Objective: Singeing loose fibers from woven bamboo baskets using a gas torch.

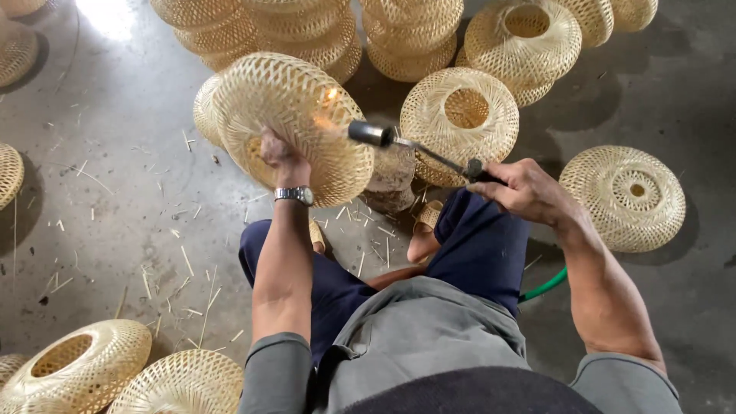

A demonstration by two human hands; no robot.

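Observation:
My left hand [280, 156] reaches into the central hole of a round woven bamboo lampshade [295, 123] and holds it up, tilted, above the floor. A wristwatch [294, 195] sits on that wrist. My right hand [521, 188] grips the handle of a gas torch [418, 147] with a dark nozzle. A small flame at the nozzle touches the shade's weave on its right side. A green hose [546, 287] runs from behind my right leg.
Woven shades are stacked at the back [307, 31], with single ones in front [460, 115], at the right [622, 198] and at the lower left [77, 366]. A wooden block [391, 180] stands before my knees. Bamboo splinters litter the concrete floor [138, 230].

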